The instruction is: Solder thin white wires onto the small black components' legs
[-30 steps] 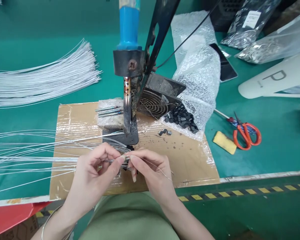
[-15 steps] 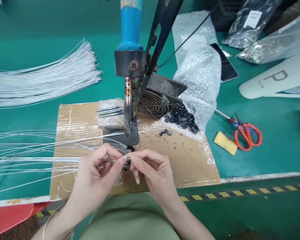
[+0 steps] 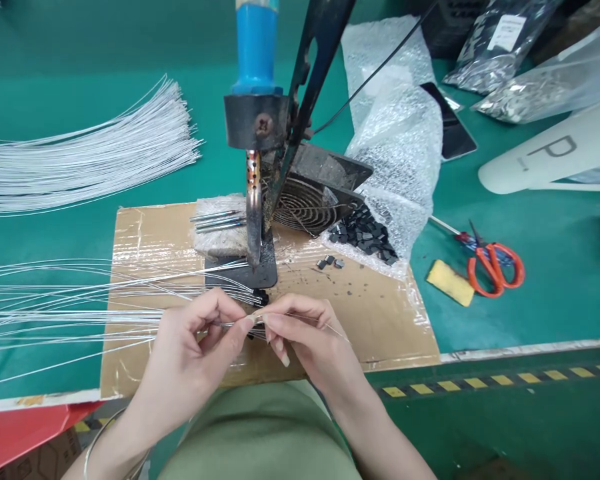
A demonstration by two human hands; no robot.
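Note:
My left hand is closed in a pinch on a thin white wire, which runs off to the left with others. Fingertip to fingertip with it, my right hand pinches a very fine strand that trails out to the right. What lies between the fingertips is too small to make out. Just above my hands, the clamped soldering iron points its bent tip downward. Loose white wires with black ends lie behind my fingers, partly hidden.
Cardboard covers the bench under my hands. A small fan stands behind the iron. Bubble wrap holds small black parts. Red-handled scissors and a yellow sponge lie right; a wire bundle lies left.
My right hand has shifted slightly right, and its fingertips are a little farther from my left ones. The view has moved slightly. My left hand keeps its pinch.

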